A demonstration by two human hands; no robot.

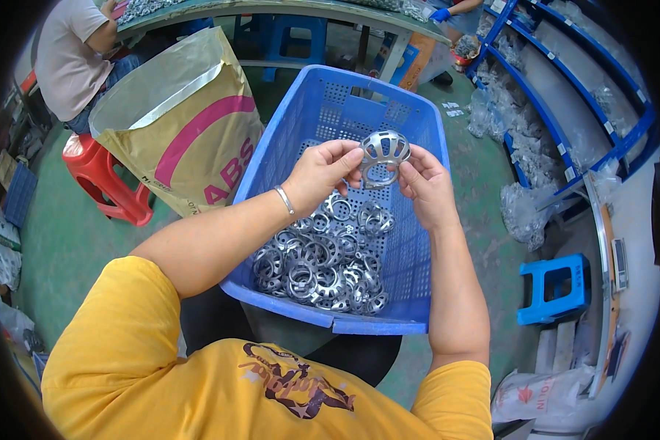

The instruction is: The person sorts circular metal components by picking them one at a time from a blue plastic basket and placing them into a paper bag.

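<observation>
Between my two hands, above the blue plastic basket [427,220], is a shiny silver slotted ring-shaped part [383,150] with a round opening. My left hand [324,170] pinches its left side between thumb and fingers. On the opposite side, my right hand [427,183] grips the edge with thumb and fingertips. Below, a heap of similar silver ring parts [319,260] covers the near end of the basket's bottom. A silver bracelet [284,199] circles my left wrist.
A tall open yellow sack [198,147] leans left of the basket, beside a red stool [110,180] where a person [73,59] sits. Blue shelving [565,147] with bagged parts runs along the right. A blue stool [554,289] stands nearer. A worktable [286,9] spans the back.
</observation>
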